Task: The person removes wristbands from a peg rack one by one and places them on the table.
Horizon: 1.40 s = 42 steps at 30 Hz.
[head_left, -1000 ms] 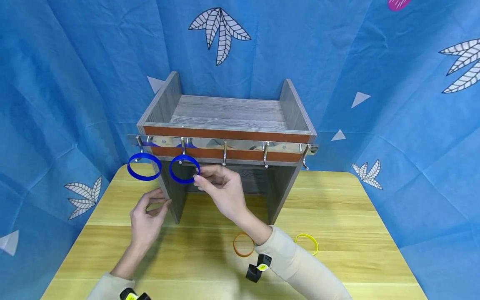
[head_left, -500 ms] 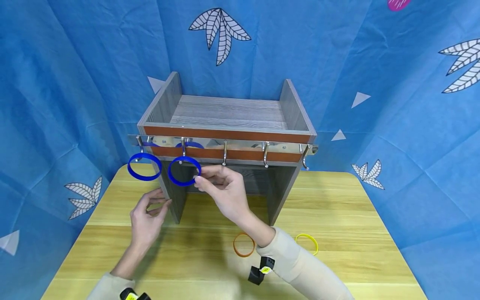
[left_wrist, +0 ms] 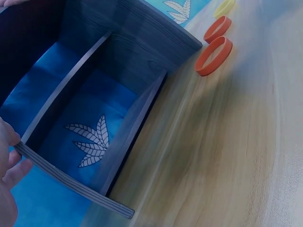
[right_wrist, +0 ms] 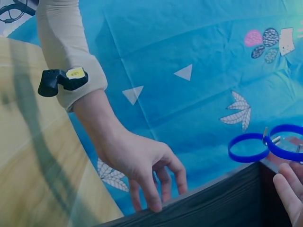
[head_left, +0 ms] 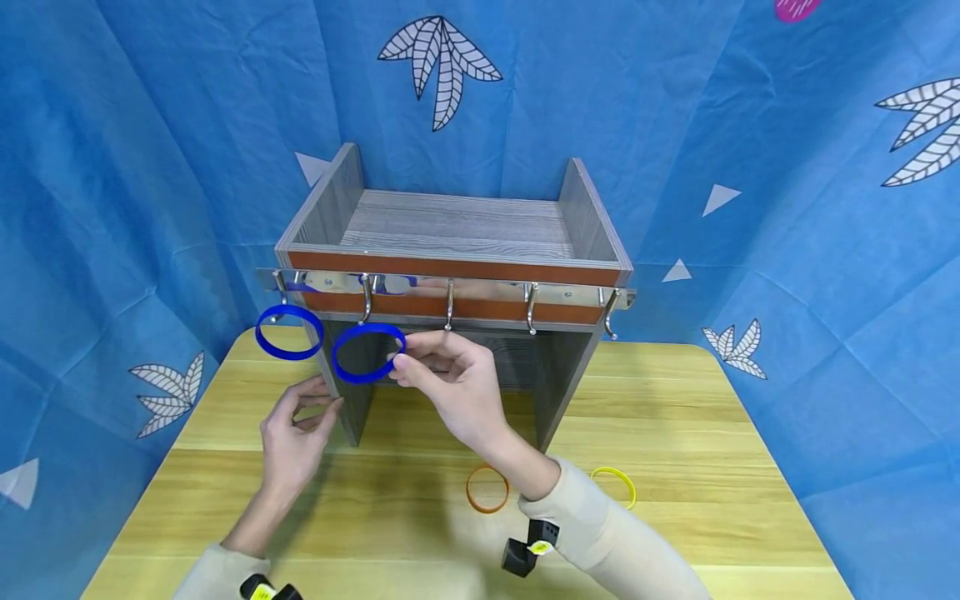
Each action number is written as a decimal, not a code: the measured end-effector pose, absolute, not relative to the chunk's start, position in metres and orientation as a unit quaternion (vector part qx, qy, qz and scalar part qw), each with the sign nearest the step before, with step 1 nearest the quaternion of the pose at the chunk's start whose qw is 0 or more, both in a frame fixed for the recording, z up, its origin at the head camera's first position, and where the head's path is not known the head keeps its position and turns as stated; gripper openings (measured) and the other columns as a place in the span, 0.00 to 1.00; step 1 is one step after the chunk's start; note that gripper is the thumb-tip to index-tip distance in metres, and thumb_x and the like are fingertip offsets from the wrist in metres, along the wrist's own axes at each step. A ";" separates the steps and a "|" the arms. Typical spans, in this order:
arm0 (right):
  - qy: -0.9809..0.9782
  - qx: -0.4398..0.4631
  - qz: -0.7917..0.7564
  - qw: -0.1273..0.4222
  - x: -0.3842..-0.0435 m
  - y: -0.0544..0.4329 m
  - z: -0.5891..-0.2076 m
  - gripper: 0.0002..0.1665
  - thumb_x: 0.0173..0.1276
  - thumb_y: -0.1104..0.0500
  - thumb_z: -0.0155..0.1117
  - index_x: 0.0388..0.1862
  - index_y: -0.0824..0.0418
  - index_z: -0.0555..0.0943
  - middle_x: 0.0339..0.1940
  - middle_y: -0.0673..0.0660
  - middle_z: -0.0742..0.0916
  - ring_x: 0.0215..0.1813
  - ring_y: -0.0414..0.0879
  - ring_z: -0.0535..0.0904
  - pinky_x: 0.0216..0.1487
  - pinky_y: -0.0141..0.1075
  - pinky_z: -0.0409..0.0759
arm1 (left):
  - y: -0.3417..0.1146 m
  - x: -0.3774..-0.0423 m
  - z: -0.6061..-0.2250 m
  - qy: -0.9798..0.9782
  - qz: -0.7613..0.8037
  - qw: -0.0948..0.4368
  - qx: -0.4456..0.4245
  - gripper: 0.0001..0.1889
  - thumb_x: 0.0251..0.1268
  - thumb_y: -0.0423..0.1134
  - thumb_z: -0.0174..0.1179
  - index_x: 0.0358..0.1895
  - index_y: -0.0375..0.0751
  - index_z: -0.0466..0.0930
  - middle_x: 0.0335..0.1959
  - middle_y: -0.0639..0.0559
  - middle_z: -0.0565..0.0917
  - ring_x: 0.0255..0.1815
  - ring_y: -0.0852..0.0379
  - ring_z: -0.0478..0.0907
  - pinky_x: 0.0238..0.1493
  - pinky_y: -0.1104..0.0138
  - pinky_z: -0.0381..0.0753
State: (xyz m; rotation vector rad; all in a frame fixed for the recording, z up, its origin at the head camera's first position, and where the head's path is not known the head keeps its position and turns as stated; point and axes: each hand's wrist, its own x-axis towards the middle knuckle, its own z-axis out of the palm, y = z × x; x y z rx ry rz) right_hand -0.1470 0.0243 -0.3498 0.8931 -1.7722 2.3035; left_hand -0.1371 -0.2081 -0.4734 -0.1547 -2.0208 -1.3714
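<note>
My right hand (head_left: 457, 383) pinches the right edge of a blue wristband (head_left: 362, 379) between thumb and fingers. Its upper rim lies right at the tip of the second hook (head_left: 366, 300); whether they touch I cannot tell. Another blue wristband (head_left: 288, 356) hangs from the leftmost hook (head_left: 281, 287). Lower down, my left hand (head_left: 292, 437) holds the front edge of the grey shelf's left side panel (head_left: 351, 404), thumb on one face and fingers on the other, as the left wrist view shows. In the right wrist view, the hanging wristband (right_wrist: 248, 158) appears beside the pinched one.
The metal rail (head_left: 487, 289) carries several hooks across the shelf front. On the wooden table (head_left: 675, 433) are a yellow wristband (head_left: 632, 492) and an orange wristband (head_left: 487, 510). The left wrist view shows a second orange wristband (left_wrist: 226, 23). Blue cloth (head_left: 600, 100) surrounds the table.
My right hand has drawn slightly down and to the right. The pinched blue wristband has dropped from across the second hook to its tip and tilted flatter. My left hand stays put.
</note>
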 end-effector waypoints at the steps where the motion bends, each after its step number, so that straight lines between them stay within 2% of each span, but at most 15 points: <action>1: -0.581 0.295 0.757 0.050 -0.146 0.025 -0.349 0.16 0.72 0.70 0.68 0.52 0.82 0.80 0.43 0.85 0.84 0.38 0.33 0.90 0.44 0.31 0.94 | -0.208 -0.137 -0.473 -0.776 -0.528 0.340 -0.059 0.19 0.59 0.19 0.70 0.54 0.29 0.84 0.42 0.43 0.88 0.40 0.69 0.86 0.38 0.82 0.89; 4: -0.581 0.298 0.756 0.049 -0.143 0.029 -0.348 0.17 0.72 0.68 0.69 0.51 0.82 0.80 0.43 0.86 0.84 0.39 0.33 0.90 0.45 0.30 0.94 | -0.208 -0.137 -0.473 -0.777 -0.528 0.338 -0.059 0.18 0.60 0.20 0.70 0.54 0.29 0.84 0.42 0.40 0.88 0.40 0.65 0.87 0.39 0.82 0.89; 8: -0.583 0.296 0.756 0.039 -0.138 0.035 -0.347 0.18 0.72 0.67 0.70 0.51 0.82 0.80 0.44 0.86 0.84 0.39 0.34 0.90 0.46 0.31 0.94 | -0.208 -0.136 -0.473 -0.777 -0.527 0.339 -0.058 0.18 0.59 0.19 0.69 0.54 0.28 0.84 0.42 0.45 0.88 0.40 0.65 0.87 0.39 0.82 0.89; 13: -0.570 0.306 0.762 0.030 -0.132 0.041 -0.348 0.21 0.73 0.65 0.71 0.52 0.84 0.79 0.44 0.89 0.82 0.40 0.34 0.91 0.47 0.32 0.94 | -0.208 -0.137 -0.472 -0.778 -0.523 0.342 -0.061 0.19 0.58 0.18 0.69 0.54 0.28 0.84 0.42 0.50 0.87 0.40 0.71 0.85 0.39 0.82 0.89; 19: -0.557 0.311 0.770 0.019 -0.130 0.048 -0.357 0.25 0.73 0.62 0.71 0.51 0.86 0.78 0.43 0.91 0.80 0.40 0.35 0.91 0.46 0.33 0.95 | -0.208 -0.137 -0.472 -0.779 -0.521 0.344 -0.064 0.20 0.57 0.16 0.70 0.54 0.27 0.83 0.42 0.41 0.88 0.41 0.78 0.82 0.38 0.84 0.88; 25: -0.575 0.295 0.763 0.006 -0.129 0.055 -0.373 0.22 0.74 0.64 0.70 0.51 0.85 0.79 0.42 0.90 0.82 0.39 0.35 0.91 0.46 0.34 0.95 | -0.208 -0.137 -0.473 -0.779 -0.521 0.342 -0.063 0.20 0.58 0.17 0.70 0.54 0.27 0.83 0.42 0.36 0.88 0.41 0.78 0.82 0.39 0.84 0.87; 37: -0.645 0.252 0.720 -0.038 -0.126 0.064 -0.409 0.16 0.72 0.67 0.69 0.52 0.79 0.81 0.42 0.84 0.85 0.36 0.34 0.90 0.42 0.35 0.95 | -0.208 -0.137 -0.473 -0.781 -0.525 0.334 -0.056 0.21 0.57 0.16 0.69 0.55 0.27 0.83 0.42 0.36 0.88 0.42 0.78 0.81 0.39 0.84 0.88; 42: -0.663 0.243 0.707 -0.049 -0.125 0.066 -0.425 0.14 0.72 0.68 0.69 0.52 0.78 0.82 0.41 0.82 0.86 0.36 0.36 0.90 0.43 0.40 0.96 | -0.208 -0.136 -0.472 -0.782 -0.524 0.333 -0.055 0.21 0.56 0.16 0.69 0.55 0.27 0.83 0.43 0.36 0.88 0.42 0.77 0.82 0.40 0.84 0.88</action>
